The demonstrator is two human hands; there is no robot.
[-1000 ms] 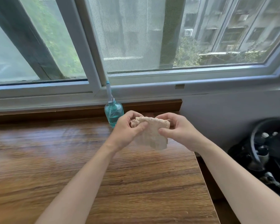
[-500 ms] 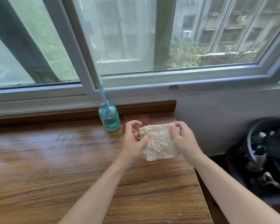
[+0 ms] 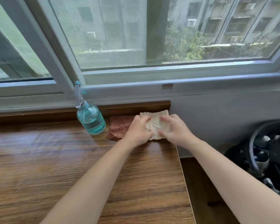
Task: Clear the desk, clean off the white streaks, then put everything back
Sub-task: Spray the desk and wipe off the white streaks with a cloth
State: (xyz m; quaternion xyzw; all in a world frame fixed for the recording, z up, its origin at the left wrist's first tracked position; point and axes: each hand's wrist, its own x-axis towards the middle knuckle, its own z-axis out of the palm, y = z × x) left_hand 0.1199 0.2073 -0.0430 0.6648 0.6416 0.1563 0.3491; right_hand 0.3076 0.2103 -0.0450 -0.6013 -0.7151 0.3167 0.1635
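Two bare hands meet over a cream cloth (image 3: pixel 158 125) at the far right corner of the wooden bench (image 3: pixel 58 167), right of the frame's middle. Going from the left: a clear spray bottle (image 3: pixel 91 121) holding blue liquid stands upright at the bench's back edge, below the window frame (image 3: pixel 136 88). Just right of it lies a reddish-brown cloth (image 3: pixel 119 127), flat on the wood, its right side hidden under the left hand (image 3: pixel 138 130). That hand's grip curls round the cream cloth's left edge, while the right hand (image 3: pixel 176 131) pinches its right edge, thumb below and fingers on top. Dark clutter (image 3: pixel 263 152) sits low at the frame's right edge.
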